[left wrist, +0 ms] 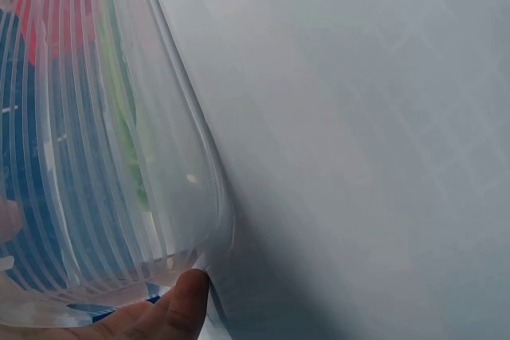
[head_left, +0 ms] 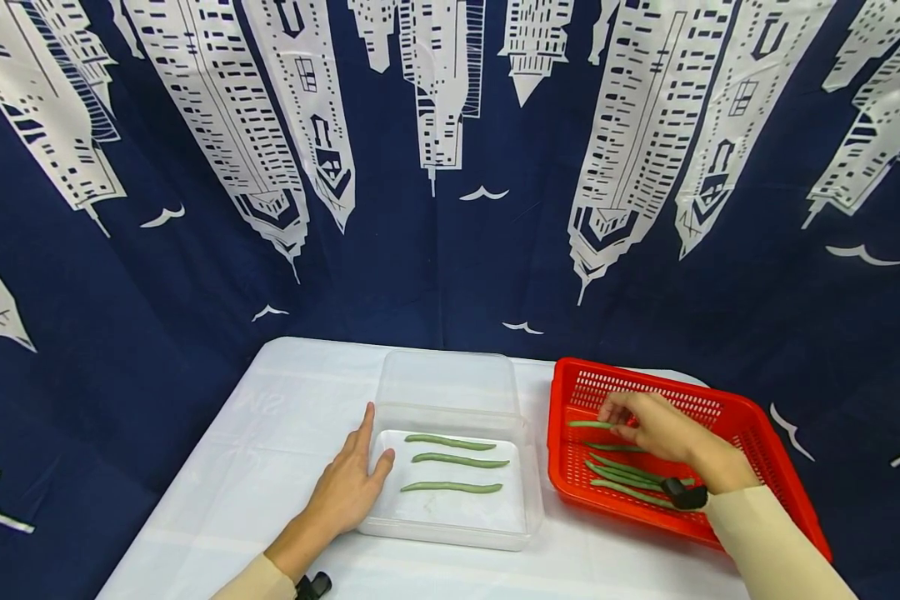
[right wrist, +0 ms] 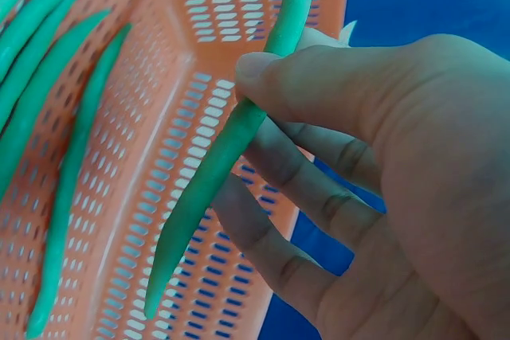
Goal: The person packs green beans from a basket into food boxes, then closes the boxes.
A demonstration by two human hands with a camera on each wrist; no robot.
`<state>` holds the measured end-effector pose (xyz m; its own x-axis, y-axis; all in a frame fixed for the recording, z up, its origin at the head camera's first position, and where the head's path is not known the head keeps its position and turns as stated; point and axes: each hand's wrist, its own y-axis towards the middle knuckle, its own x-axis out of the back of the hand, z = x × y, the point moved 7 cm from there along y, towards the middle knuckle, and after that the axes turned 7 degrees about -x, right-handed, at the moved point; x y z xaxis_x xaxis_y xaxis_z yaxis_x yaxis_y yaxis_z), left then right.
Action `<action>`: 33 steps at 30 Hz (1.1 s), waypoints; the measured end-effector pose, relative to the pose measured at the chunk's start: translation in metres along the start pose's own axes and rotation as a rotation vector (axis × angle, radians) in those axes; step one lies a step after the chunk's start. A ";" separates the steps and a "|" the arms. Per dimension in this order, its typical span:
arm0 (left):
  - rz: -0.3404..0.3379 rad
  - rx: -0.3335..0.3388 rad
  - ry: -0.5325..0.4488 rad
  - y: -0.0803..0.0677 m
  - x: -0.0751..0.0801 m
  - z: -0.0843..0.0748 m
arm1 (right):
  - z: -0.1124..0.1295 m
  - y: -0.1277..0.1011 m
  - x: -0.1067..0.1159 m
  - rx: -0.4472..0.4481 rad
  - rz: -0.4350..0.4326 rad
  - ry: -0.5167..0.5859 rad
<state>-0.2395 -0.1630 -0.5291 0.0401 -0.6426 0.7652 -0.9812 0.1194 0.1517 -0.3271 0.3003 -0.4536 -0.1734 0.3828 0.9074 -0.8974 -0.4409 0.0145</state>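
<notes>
over the red basket [head_left: 750,417], right hand [head_left: 656,427] pinches a green bean [right wrist: 231,141], seemingly lifted.

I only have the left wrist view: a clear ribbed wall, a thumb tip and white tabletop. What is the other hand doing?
Observer: The right hand pinches one green bean between thumb and fingers, over the red basket.
Operator: Are there more beans in that basket?
Observer: Yes, several more beans lie on its floor.
Operator: And inside the clear container I am touching?
Observer: The clear container holds three beans, lying side by side and apart.
Operator: Is my left hand gripping it?
Observer: No, the left hand rests flat against its left side, fingers straight.
</notes>
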 end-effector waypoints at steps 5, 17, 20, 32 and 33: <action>0.003 0.000 0.000 0.000 -0.001 0.001 | 0.015 -0.002 0.003 0.005 -0.007 -0.004; 0.001 -0.004 -0.006 0.001 -0.001 0.001 | 0.033 -0.011 0.015 0.006 -0.046 -0.046; -0.003 -0.005 -0.003 0.001 -0.001 0.001 | 0.038 -0.012 0.020 0.011 -0.066 -0.049; 0.003 0.002 -0.008 0.002 -0.003 0.004 | 0.075 -0.004 0.016 0.093 -0.092 -0.030; 0.007 0.006 -0.013 0.002 -0.004 0.005 | 0.079 -0.003 0.015 0.105 -0.095 -0.032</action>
<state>-0.2423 -0.1640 -0.5351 0.0313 -0.6513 0.7582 -0.9825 0.1191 0.1428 -0.2953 0.2431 -0.4074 -0.0753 0.4016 0.9127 -0.8614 -0.4873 0.1433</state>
